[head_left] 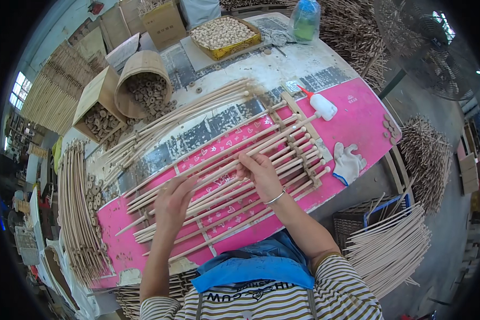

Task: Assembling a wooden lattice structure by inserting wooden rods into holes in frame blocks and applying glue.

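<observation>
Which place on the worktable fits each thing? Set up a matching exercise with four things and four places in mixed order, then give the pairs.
Things:
1. glue bottle
2. white glove
3. yellow tray of wooden balls
4. wooden bucket of rings

Places:
A. far end of the table
B. lying on its side, left of the loose sticks
C. pink mat, near the right edge
D. pink mat, just past the stick ends

Pairs: 1-D, 2-C, 3-A, 4-B
</observation>
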`<move>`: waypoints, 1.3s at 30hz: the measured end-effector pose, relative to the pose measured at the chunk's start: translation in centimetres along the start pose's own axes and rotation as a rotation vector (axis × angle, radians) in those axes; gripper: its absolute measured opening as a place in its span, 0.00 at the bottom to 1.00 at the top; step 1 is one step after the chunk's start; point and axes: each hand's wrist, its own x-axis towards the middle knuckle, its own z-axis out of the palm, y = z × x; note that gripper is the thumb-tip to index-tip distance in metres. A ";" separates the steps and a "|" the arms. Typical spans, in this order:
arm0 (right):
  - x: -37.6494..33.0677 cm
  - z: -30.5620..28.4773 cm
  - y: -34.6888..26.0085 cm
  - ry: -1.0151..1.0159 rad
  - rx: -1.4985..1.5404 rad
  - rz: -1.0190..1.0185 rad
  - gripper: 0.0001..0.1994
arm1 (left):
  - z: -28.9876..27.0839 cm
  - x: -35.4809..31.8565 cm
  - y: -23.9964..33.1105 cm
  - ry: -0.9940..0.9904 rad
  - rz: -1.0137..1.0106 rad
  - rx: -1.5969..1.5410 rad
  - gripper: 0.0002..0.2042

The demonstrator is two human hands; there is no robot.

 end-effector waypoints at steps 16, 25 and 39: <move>-3.5 0.2 -0.4 0.024 -0.072 -0.015 0.13 | -0.6 -2.9 -0.1 -0.108 -0.116 -0.197 0.22; -4.5 0.6 -0.4 -0.104 -0.209 -0.009 0.19 | 2.6 -0.4 4.2 -0.180 -0.249 -0.447 0.40; -5.0 -1.3 -2.7 -0.043 -0.193 -0.010 0.15 | 0.7 -4.2 2.8 -0.137 -0.321 -0.403 0.27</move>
